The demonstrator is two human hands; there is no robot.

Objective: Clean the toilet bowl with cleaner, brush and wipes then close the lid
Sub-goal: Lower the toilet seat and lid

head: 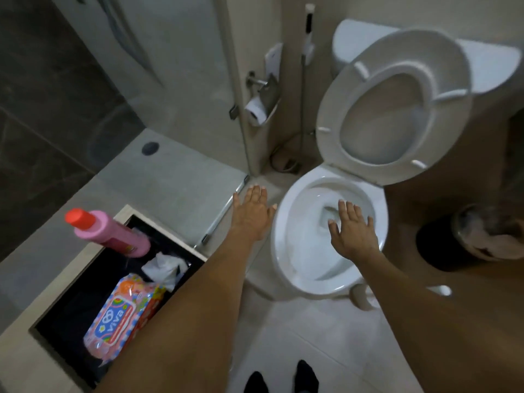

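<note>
At the left, a pink cleaner bottle [107,232] with a red cap stands at the far edge of a dark box [71,316], and a pack of wipes [122,319] lies at the box's middle beside a crumpled white bag [166,266]. The left hand [253,214] hangs flat with fingers spread wide just left of the toilet bowl [286,245], holding nothing. The right hand [354,231] hovers over the open bowl, fingers also splayed and empty, with the seat and lid [334,120] raised behind and a dark bin [442,245] at the right.
</note>
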